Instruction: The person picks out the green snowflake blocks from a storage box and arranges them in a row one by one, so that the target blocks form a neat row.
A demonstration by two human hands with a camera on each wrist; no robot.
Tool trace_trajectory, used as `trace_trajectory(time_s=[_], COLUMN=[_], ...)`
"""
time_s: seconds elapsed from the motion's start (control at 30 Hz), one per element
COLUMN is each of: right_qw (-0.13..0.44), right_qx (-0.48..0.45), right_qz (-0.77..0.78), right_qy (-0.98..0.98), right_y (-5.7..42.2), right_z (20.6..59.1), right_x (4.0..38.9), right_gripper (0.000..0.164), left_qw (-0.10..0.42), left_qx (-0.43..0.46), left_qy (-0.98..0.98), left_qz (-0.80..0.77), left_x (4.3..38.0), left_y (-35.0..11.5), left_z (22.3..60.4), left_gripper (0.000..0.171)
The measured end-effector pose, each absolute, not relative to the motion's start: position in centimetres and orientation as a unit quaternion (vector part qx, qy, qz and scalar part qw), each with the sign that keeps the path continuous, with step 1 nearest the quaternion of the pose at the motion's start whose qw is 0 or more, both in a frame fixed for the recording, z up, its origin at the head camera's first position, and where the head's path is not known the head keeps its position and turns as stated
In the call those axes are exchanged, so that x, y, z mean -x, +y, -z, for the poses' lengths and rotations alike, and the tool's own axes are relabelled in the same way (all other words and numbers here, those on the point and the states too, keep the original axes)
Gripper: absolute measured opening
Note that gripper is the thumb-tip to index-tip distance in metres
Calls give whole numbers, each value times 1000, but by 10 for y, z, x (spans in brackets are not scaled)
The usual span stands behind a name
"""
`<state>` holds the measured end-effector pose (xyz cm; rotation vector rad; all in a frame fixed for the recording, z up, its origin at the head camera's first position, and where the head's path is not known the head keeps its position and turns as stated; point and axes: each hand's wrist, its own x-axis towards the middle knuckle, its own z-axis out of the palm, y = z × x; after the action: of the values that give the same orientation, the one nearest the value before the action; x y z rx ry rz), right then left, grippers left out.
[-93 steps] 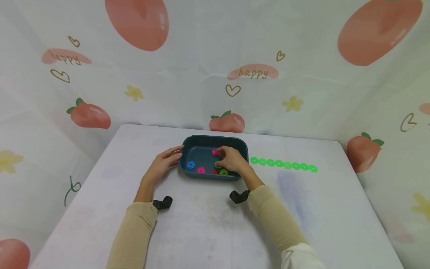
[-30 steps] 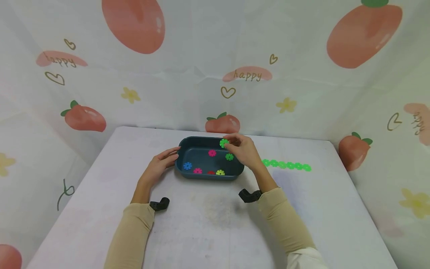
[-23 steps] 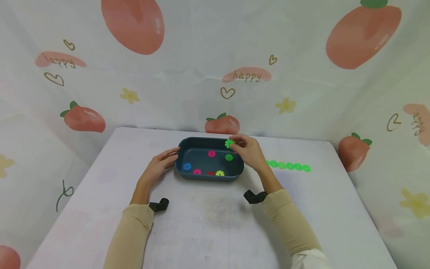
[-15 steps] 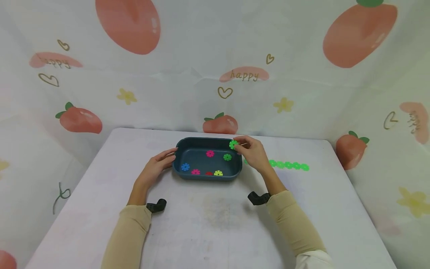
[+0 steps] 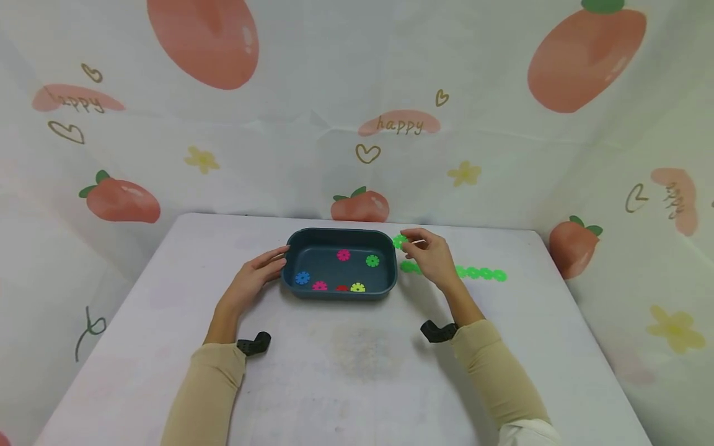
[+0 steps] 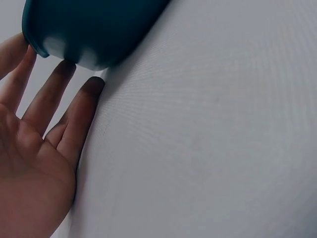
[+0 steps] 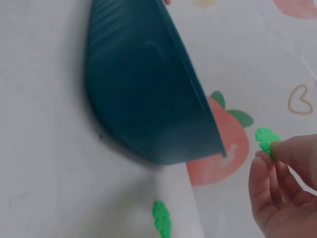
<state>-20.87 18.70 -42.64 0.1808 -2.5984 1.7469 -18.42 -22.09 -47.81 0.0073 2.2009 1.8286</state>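
Observation:
My right hand (image 5: pixel 435 257) pinches a bright green snowflake disc (image 5: pixel 399 241) between thumb and fingertips, held above the table just past the right rim of a dark teal bin (image 5: pixel 340 296). Under and beside that hand runs a row of flat green snowflake discs (image 5: pixel 486 274), its middle hidden by the hand. My left hand (image 5: pixel 248 284) has its fingers extended, with fingertips against the bin's left end; in the left wrist view they touch its outer wall. Inside the bin lie a blue disc (image 5: pixel 302 278), a green disc (image 5: pixel 372 261), a yellow disc (image 5: pixel 358 287), and pink and red ones.
The bin stands on a white-covered table (image 5: pixel 357 384) toward its far edge. Behind rises a cloth backdrop (image 5: pixel 312 155) printed with fruit and hearts. A black wrist mount (image 5: pixel 437 332) sits on the right wrist and another mount (image 5: pixel 255 344) on the left.
My right hand reached into the bin, picked up a green disc, lifted it and carried it right, over the rim. My left hand stays at the bin's left end. The head view has shifted slightly.

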Motion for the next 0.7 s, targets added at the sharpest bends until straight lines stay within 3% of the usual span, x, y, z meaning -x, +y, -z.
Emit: trace_trajectory(time_s=[0.7], right_qw=[31], right_qx=[-5], right_qz=[-553], right_qy=[-833], right_y=[240], right_z=[438], right_x=[194], right_gripper=[31], left_qw=[149], left_qx=[8], left_qy=[763], left_qz=[-629], left_x=[183], left_y=[-222], left_z=[479], left_gripper=[61])
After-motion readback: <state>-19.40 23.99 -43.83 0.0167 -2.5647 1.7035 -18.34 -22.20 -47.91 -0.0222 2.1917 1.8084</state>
